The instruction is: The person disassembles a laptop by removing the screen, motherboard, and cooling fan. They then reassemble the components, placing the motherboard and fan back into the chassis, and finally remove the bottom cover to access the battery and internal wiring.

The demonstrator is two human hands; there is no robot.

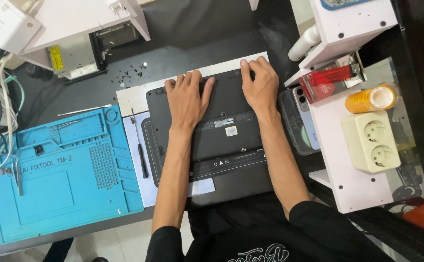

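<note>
Black laptop (216, 131), underside up, on a white sheet in the middle of the dark tabletop (192, 39). Left hand (186, 99) flat and open on its far edge; right hand (259, 85) curled over the far corner, fingertips hooked at the rim. Probably stiff, fairly heavy, smooth; best gripped by the edges. Near edge hidden by sleeves; screwdriver (140, 145) beside it.

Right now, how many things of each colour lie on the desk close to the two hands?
Black: 2, laptop under both hands, screwdriver
Blue: 1, repair mat
Red: 1, small box
Orange: 1, cylinder
Cream: 1, double socket
Total: 6
</note>
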